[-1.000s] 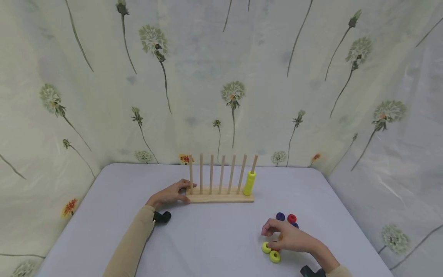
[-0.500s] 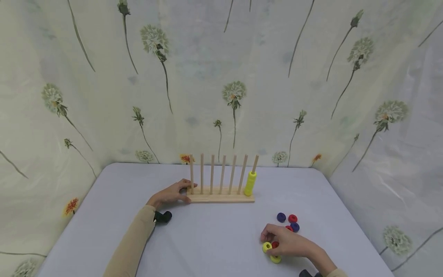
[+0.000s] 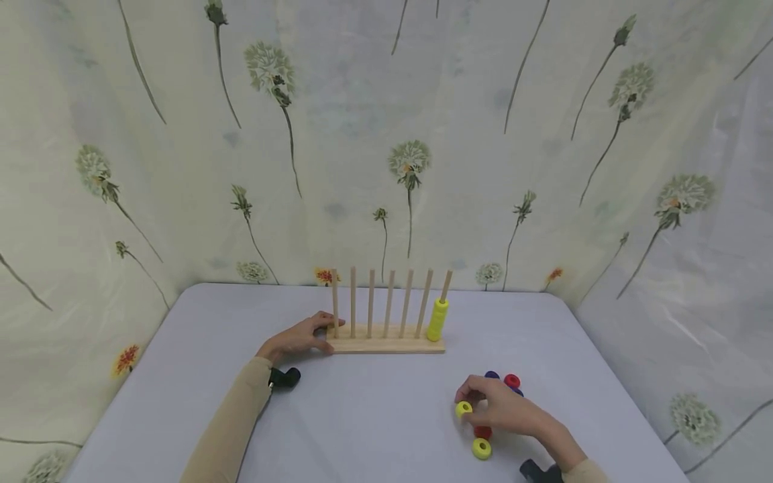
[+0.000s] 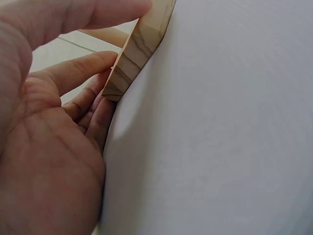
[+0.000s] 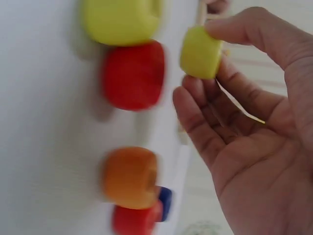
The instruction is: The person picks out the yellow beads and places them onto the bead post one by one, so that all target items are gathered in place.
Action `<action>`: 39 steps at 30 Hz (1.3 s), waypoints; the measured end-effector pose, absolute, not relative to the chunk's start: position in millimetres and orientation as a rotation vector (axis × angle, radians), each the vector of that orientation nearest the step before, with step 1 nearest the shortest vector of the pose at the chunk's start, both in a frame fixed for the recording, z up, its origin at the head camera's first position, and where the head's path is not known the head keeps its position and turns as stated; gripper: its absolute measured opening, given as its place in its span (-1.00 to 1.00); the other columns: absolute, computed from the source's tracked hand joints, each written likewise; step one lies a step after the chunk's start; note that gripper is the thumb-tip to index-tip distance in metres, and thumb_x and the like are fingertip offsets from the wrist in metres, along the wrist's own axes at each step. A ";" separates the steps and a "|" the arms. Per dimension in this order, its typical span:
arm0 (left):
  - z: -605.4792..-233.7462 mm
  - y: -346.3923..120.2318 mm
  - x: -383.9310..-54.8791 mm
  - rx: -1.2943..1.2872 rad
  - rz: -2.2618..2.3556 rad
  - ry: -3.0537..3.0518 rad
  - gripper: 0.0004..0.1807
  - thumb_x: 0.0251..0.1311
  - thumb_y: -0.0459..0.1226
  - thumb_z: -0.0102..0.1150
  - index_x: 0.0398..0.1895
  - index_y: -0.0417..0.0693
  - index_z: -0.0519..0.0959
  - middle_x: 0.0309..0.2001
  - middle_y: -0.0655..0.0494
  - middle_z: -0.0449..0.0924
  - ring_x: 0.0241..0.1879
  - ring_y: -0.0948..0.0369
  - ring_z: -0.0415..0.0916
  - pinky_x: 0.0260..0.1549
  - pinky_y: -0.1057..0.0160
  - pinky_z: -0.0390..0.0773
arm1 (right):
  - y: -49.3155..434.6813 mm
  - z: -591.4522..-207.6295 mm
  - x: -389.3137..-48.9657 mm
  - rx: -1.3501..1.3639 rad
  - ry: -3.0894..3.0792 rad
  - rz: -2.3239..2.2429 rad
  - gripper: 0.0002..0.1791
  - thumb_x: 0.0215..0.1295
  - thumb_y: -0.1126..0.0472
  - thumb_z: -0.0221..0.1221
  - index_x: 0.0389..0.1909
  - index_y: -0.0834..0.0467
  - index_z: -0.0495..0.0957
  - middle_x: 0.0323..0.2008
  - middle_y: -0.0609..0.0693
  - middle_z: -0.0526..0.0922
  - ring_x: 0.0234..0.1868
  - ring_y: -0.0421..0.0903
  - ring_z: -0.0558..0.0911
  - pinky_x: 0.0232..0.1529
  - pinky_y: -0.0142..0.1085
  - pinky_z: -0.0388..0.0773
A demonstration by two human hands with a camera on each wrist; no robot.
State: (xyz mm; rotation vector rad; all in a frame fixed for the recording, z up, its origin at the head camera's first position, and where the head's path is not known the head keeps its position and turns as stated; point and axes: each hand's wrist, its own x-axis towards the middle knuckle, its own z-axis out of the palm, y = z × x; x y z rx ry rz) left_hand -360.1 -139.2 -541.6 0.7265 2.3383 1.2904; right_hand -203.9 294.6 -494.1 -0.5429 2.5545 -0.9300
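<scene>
A wooden rack (image 3: 386,347) with a row of upright pegs stands at the back of the table. Stacked yellow beads (image 3: 437,320) fill the lower part of its rightmost peg. My left hand (image 3: 296,339) grips the rack's left end, thumb in front and fingers behind; the left wrist view shows the base's end grain (image 4: 132,61) between them. Between thumb and fingers, my right hand (image 3: 510,409) pinches a yellow bead (image 5: 199,53), held above the table. Below that hand lie a red bead (image 3: 482,433) and another yellow bead (image 3: 481,449).
Beyond the right hand are blue beads (image 3: 492,375) and a red bead (image 3: 512,381), partly hidden by it. An orange bead (image 5: 129,177) shows in the right wrist view. A flower-patterned curtain (image 3: 338,168) hangs behind the white table (image 3: 362,416).
My right hand has closed on a yellow bead and lifted it off the table, slightly away from the others. The left hand has stayed on the rack.
</scene>
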 end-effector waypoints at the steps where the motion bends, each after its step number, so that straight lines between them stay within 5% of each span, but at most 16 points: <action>1: -541.4 -139.2 -359.8 0.727 1.295 2.336 -0.27 0.01 -0.19 0.43 0.32 0.05 0.42 0.26 -0.05 0.25 0.31 -0.05 0.17 0.31 -0.19 0.08 | 294.1 -489.8 -206.3 -0.532 2.579 -0.939 -0.71 0.11 0.09 0.35 -0.15 0.01 0.55 -0.21 -0.19 0.59 -0.19 -0.24 0.54 -0.11 -0.33 0.55; 7: -541.9 -139.6 -358.9 0.680 1.294 2.351 -0.26 -0.02 -0.18 0.45 0.31 0.09 0.43 0.27 -0.03 0.25 0.32 -0.02 0.16 0.32 -0.17 0.07 | 291.5 -460.6 -226.6 -0.581 2.818 -1.095 -0.74 0.18 0.15 0.32 -0.11 0.06 0.58 -0.15 -0.14 0.59 -0.12 -0.19 0.58 0.04 -0.09 0.56; 16: -540.6 -139.2 -358.9 0.740 1.304 2.329 -0.28 0.01 -0.22 0.43 0.32 0.00 0.42 0.25 -0.09 0.25 0.31 -0.06 0.16 0.32 -0.19 0.07 | 283.3 -403.4 -260.8 -0.572 3.078 -1.199 -0.71 0.23 0.12 0.29 -0.05 0.09 0.57 -0.09 -0.07 0.62 -0.10 -0.13 0.58 0.02 -0.25 0.56; 23: -540.5 -138.6 -359.4 0.678 1.305 2.328 -0.28 -0.01 -0.19 0.44 0.30 0.04 0.44 0.28 -0.06 0.25 0.34 -0.06 0.14 0.33 -0.21 0.04 | 271.8 -368.6 -283.5 -0.588 3.111 -1.281 -0.68 0.25 0.08 0.27 -0.03 0.12 0.55 -0.08 0.00 0.62 -0.09 -0.09 0.60 -0.03 -0.19 0.55; 39: -541.1 -140.2 -360.5 0.706 1.325 2.311 -0.27 0.00 -0.22 0.44 0.32 0.04 0.43 0.25 -0.04 0.25 0.32 -0.04 0.15 0.33 -0.16 0.06 | 251.2 -348.8 -323.0 -0.504 3.096 -1.277 -0.68 0.24 0.10 0.28 -0.03 0.15 0.58 -0.10 0.07 0.62 -0.15 -0.04 0.58 -0.15 -0.29 0.53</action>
